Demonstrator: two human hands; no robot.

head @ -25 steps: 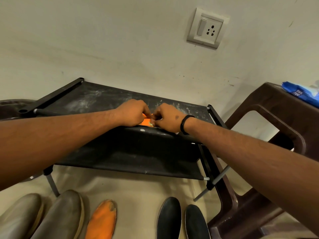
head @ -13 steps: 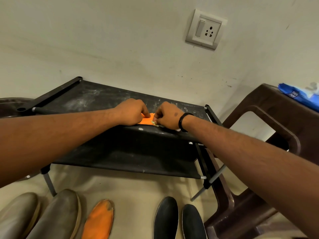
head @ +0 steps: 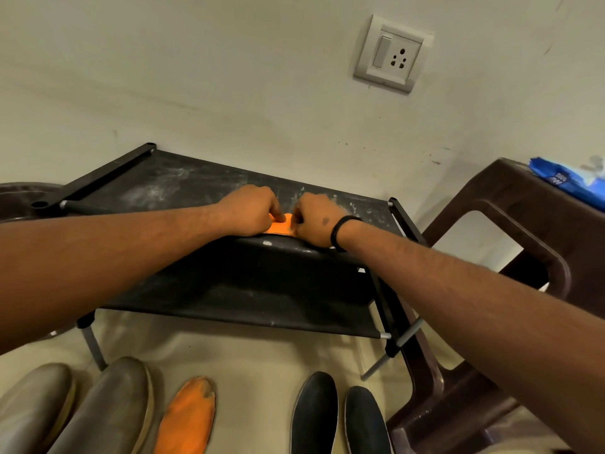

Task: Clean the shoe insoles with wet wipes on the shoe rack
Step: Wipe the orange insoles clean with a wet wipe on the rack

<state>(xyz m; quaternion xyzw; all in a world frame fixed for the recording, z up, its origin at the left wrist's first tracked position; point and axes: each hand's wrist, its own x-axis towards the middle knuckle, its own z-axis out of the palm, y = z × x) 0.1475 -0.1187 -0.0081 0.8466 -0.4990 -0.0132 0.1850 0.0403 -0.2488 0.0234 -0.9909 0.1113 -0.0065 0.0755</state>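
An orange insole (head: 279, 227) lies on the top shelf of the black shoe rack (head: 183, 181), mostly hidden under my hands. My left hand (head: 250, 211) holds its left part down with curled fingers. My right hand (head: 316, 221), with a black wristband, is curled at the insole's right part; a pale sliver at its fingertips looks like a wet wipe, almost all hidden. A blue wet wipes pack (head: 569, 181) lies on the brown plastic stool (head: 523, 211) at the right.
On the floor in front of the rack lie a second orange insole (head: 188, 417), two black insoles (head: 314, 414) and two grey-brown ones (head: 108, 407). The wall with a switch socket (head: 393, 54) stands right behind the rack. The stool touches the rack's right side.
My hands have drawn slightly apart, so a bit more of the orange insole shows between them. The insoles on the floor have not moved.
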